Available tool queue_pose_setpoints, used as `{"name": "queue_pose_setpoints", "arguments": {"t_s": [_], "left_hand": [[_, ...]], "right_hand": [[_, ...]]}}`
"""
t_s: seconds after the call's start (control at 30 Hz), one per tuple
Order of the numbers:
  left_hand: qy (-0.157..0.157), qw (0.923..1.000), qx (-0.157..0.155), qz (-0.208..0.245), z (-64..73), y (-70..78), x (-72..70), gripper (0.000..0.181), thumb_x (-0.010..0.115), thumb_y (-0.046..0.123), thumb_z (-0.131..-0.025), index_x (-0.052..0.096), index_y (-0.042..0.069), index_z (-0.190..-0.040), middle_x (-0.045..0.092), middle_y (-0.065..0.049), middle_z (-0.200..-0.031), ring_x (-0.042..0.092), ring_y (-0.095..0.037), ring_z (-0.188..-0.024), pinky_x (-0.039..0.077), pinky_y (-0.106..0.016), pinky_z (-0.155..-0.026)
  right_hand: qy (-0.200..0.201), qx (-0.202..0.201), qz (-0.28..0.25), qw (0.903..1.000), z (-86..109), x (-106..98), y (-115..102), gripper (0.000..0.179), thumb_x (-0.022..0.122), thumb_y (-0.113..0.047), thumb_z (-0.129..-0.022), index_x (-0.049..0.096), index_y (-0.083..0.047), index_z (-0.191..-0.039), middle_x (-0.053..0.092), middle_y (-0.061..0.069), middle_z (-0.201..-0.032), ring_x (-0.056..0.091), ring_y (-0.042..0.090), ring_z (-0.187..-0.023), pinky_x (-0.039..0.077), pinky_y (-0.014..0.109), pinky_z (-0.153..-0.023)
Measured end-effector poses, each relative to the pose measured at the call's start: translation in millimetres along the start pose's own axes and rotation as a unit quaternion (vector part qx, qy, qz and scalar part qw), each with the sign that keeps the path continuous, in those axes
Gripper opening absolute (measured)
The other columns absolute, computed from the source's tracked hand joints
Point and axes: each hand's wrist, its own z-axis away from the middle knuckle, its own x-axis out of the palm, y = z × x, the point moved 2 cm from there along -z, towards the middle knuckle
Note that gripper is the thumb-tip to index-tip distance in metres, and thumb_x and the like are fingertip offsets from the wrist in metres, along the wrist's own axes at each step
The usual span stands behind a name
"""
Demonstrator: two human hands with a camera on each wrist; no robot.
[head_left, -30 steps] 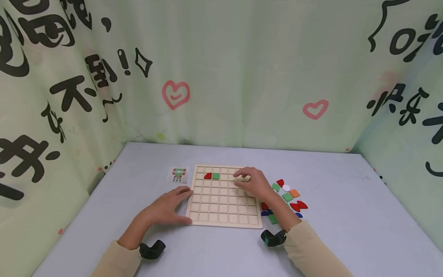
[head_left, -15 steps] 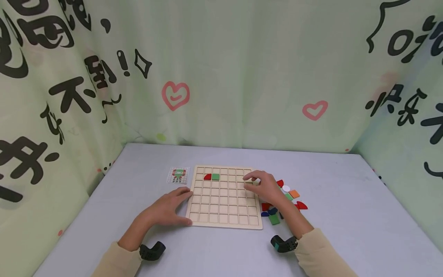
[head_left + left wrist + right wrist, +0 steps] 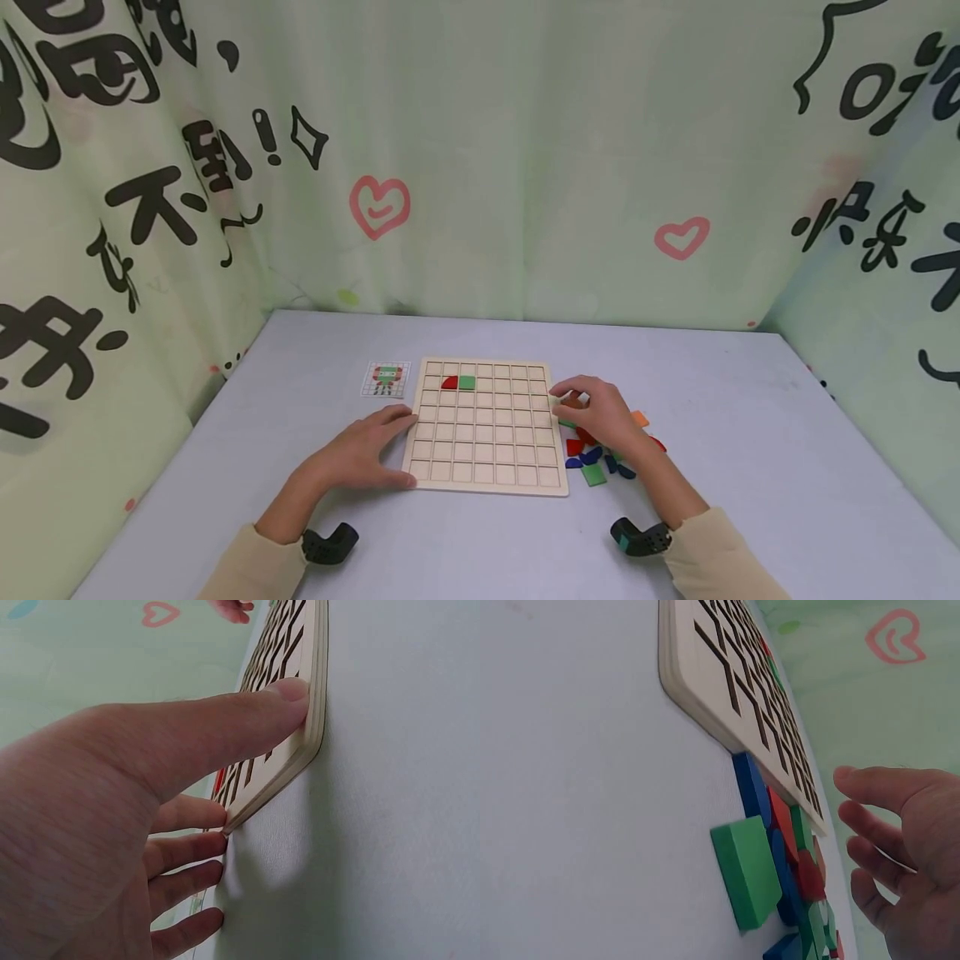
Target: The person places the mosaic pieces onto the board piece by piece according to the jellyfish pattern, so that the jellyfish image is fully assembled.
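Observation:
A wooden grid board (image 3: pixel 483 435) lies flat on the table. In its second row sit a red quarter-round piece (image 3: pixel 450 383) and, right beside it, a green square piece (image 3: pixel 467 383). My left hand (image 3: pixel 365 450) rests against the board's left side; in the left wrist view its thumb (image 3: pixel 232 727) presses the near corner and the fingers extend along the edge. Past the board's right edge, my right hand (image 3: pixel 602 412) hovers above loose pieces, fingers loosely bent. Nothing shows between its thumb and fingers in the right wrist view.
Loose red, blue, green and orange pieces lie along the board's right side, among them a green square block (image 3: pixel 746 871) and an orange piece (image 3: pixel 640 418). A small picture card (image 3: pixel 386 379) with a figure on a grid lies at the board's upper left. A printed curtain (image 3: pixel 525 167) surrounds the table.
My right hand has moved right, from over the board's upper right area to above the loose pieces. The left hand and the two pieces in the grid stay put.

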Motion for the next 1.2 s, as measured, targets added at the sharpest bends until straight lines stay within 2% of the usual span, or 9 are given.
{"name": "queue_pose_setpoints", "arguments": {"t_s": [0.2,0.43,0.6,0.87,1.07,1.2], "left_hand": [[0.0,1.0,-0.002,-0.001,-0.9,1.1,0.5,0.087,0.079,0.047,-0.074,0.044,0.011,-0.145,0.038,-0.009,-0.152,0.038,-0.033,-0.139,0.033,-0.056,-0.111],[-0.002,1.0,-0.005,-0.004,0.9,0.4,0.0,0.088,0.079,0.048,-0.074,0.044,0.012,-0.145,0.037,-0.01,-0.152,0.038,-0.033,-0.139,0.033,-0.056,-0.111],[-0.002,1.0,-0.006,-0.007,1.8,-0.9,-0.2,0.088,0.079,0.048,-0.073,0.044,0.011,-0.145,0.038,-0.009,-0.152,0.038,-0.033,-0.139,0.034,-0.055,-0.111],[0.002,0.9999,0.002,-0.01,1.8,-2.1,0.5,0.087,0.079,0.048,-0.074,0.044,0.011,-0.145,0.038,-0.01,-0.152,0.04,-0.033,-0.138,0.035,-0.055,-0.11],[0.003,1.0,0.008,-0.005,0.9,-0.2,-0.2,0.088,0.079,0.048,-0.074,0.044,0.009,-0.145,0.039,-0.011,-0.151,0.04,-0.034,-0.137,0.035,-0.056,-0.109],[0.003,0.9999,0.01,-0.007,0.1,0.0,-0.2,0.088,0.079,0.048,-0.074,0.044,0.009,-0.144,0.039,-0.011,-0.151,0.041,-0.034,-0.137,0.035,-0.056,-0.109]], "right_hand": [[0.003,0.009,0.004,0.9999,5.4,-5.4,9.1,0.028,0.072,-0.019,-0.086,0.07,-0.013,-0.113,0.069,0.007,-0.106,0.058,0.022,-0.096,0.051,0.026,-0.07],[0.006,0.002,0.02,0.9998,10.1,-4.4,12.7,0.026,0.074,-0.019,-0.085,0.072,-0.012,-0.11,0.07,0.006,-0.106,0.06,0.023,-0.101,0.053,0.039,-0.085],[0.002,0.018,0.038,0.9991,13.9,-3.9,15.1,0.027,0.073,-0.02,-0.086,0.072,-0.013,-0.111,0.069,0.006,-0.108,0.057,0.023,-0.101,0.051,0.043,-0.087],[0.0,0.03,0.059,0.9978,15.6,-3.3,20.3,0.027,0.074,-0.023,-0.084,0.073,-0.015,-0.11,0.067,0.007,-0.109,0.055,0.021,-0.096,0.048,0.033,-0.077],[0.004,0.034,0.066,0.9973,14.6,-2.3,21.7,0.025,0.073,-0.022,-0.084,0.073,-0.015,-0.108,0.067,0.008,-0.111,0.054,0.022,-0.097,0.051,0.039,-0.08],[0.006,0.032,0.069,0.9971,13.2,-3.8,21.7,0.023,0.074,-0.019,-0.084,0.073,-0.013,-0.106,0.068,0.009,-0.108,0.053,0.021,-0.094,0.051,0.036,-0.078]]}}
